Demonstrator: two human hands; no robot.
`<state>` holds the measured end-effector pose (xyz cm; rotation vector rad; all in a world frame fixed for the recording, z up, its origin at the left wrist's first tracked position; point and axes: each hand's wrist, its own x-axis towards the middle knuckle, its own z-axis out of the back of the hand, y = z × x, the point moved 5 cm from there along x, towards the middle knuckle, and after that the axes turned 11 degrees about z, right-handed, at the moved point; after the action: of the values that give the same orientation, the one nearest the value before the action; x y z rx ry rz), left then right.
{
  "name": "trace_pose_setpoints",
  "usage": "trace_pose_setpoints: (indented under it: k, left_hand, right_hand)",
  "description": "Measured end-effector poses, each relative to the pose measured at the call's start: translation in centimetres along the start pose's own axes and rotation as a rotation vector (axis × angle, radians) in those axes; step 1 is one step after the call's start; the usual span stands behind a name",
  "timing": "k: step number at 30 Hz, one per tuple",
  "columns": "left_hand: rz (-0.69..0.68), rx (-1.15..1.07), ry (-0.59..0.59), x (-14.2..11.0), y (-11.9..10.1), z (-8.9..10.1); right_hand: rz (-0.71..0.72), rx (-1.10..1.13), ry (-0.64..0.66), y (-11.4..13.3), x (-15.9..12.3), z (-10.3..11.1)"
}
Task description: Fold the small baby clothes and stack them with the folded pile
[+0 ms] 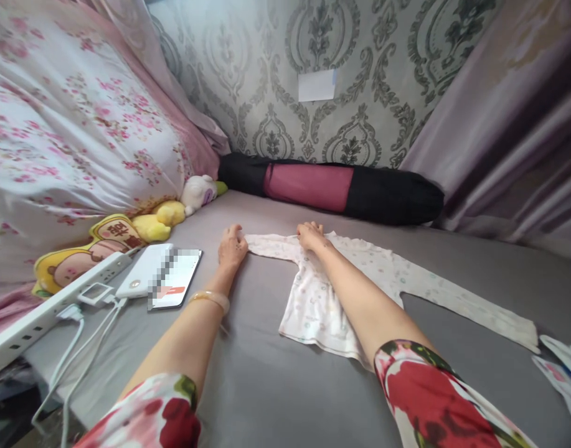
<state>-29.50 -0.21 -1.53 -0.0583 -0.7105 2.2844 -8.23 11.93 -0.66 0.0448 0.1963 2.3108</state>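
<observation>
A small white long-sleeved shirt [316, 305] with a faint print lies spread on the grey bed sheet [276, 392], its sleeves out to both sides. At the cuff of the left-hand sleeve, my left hand [232, 246] has its fingers closed on the fabric. My right hand [312, 237] is on the shirt where that same sleeve meets the shoulder, fingers bent and gripping the cloth there. My right forearm hides part of the shirt's body. The other sleeve stretches away to the right, flat on the sheet.
A black and pink long bag [308, 186] lies along the wall. To the left are plush toys [159, 221], a power strip [56, 305] with cables, a white power bank [145, 270] and a phone [182, 280]. White fabric [563, 367] sits at the right edge.
</observation>
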Motion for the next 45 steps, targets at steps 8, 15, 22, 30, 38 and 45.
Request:
trace_pose_setpoints:
  k: [8,15,22,30,38,45]
  left_hand:
    - [-0.053,0.033,0.0,0.2,0.1,-0.4]
    - [-0.016,0.095,-0.016,0.7,0.4,-0.7]
    - [0.005,0.129,-0.042,0.9,0.8,-0.7]
    - [0.03,0.107,-0.064,0.2,0.4,0.2]
    - [-0.028,0.098,-0.098,0.0,0.3,0.1]
    - [-0.205,0.022,-0.247,-0.5,-0.9,0.6]
  right_hand:
    - [-0.161,0.035,-0.292,-0.5,-1.4,-1.3]
    - [-0.112,0.101,-0.252,-0.3,-2.8,-2.1]
    - [-0.008,0.151,-0.181,1.6,-5.0,-3.9]
    - [-0.009,0.414,-0.115,-0.6,-7.2,-1.2]
    - [-0.444,0.042,-0.172,-11.2,-18.6,-0.5]
    - [-0.439,0.136,-0.198,-12.5,-20.3,-1.0]
